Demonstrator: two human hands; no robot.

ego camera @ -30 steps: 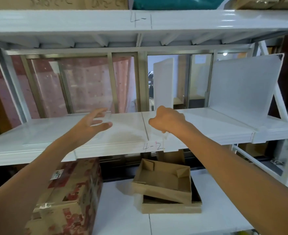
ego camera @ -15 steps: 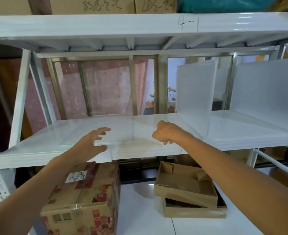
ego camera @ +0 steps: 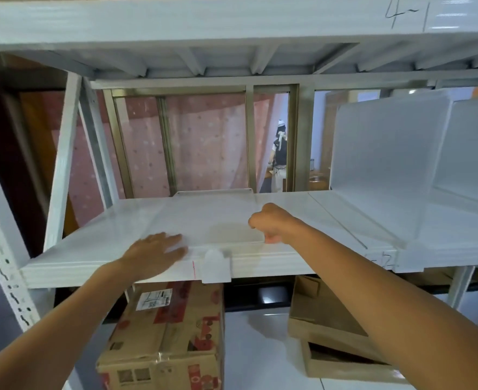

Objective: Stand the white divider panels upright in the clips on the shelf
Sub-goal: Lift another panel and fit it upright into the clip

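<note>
Both hands have dropped onto the shelf since half a second ago, and the view has swung left, so the standing panels now sit at the right edge. A white divider panel (ego camera: 212, 215) lies flat on the shelf (ego camera: 97, 235), reaching from the near lip to the far edge, where its far end shows a little raised. The left hand (ego camera: 155, 253) rests palm down with fingers spread flat on the panel's near left corner, next to the front lip; its grip is wide and holds nothing, only pressing on the surface. The right hand (ego camera: 273, 223) is curled into a narrow grip at the panel's near right corner, thumb low at the panel's edge; whether the fingers truly pinch the panel I cannot tell. Between the two hands, on the front lip of the shelf, sits a white clip (ego camera: 216, 266), just near of the panel's near edge and just right of a thin red mark. To the right, an upright divider panel (ego camera: 384, 147) stands on the shelf, with a second upright panel (ego camera: 474, 147) farther right behind it. Below the shelf, a printed cardboard box (ego camera: 164, 342) sits at the left and flat open cardboard trays (ego camera: 333, 327) lie stacked at the right on the white floor.
</note>
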